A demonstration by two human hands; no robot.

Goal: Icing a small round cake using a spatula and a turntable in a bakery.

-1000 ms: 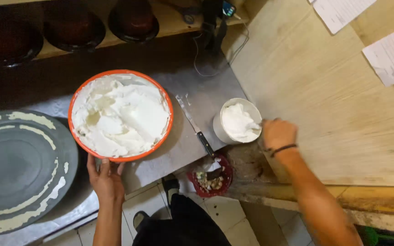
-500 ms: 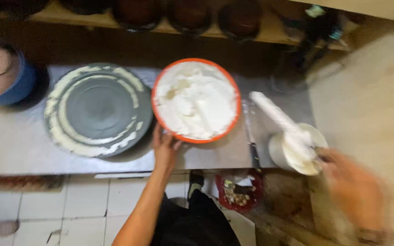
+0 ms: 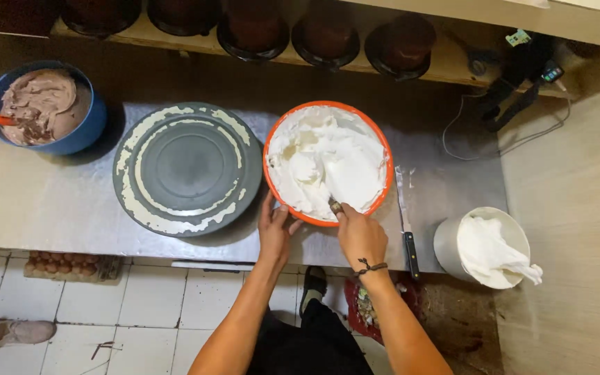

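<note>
An orange bowl (image 3: 267,158) full of white whipped cream sits on the steel counter in front of me. My left hand (image 3: 276,230) grips its near rim, thumb on the edge. My right hand (image 3: 361,237) is closed on the short handle of a white spatula (image 3: 350,182), whose blade is sunk in the cream at the near right side of the bowl. Left of the bowl stands a grey cake turntable (image 3: 187,169) smeared with rings of cream.
A blue bowl of chocolate cream (image 3: 44,107) with an orange-handled tool stands far left. A palette knife (image 3: 405,226) lies right of the orange bowl, then a metal pot holding a white piping bag (image 3: 489,248). Dark cakes (image 3: 326,38) line the back shelf. Egg tray (image 3: 64,266) below.
My right hand left the piping bag in the metal pot, moved left to the orange bowl and now holds the spatula in the cream. My left hand stayed on the rim.
</note>
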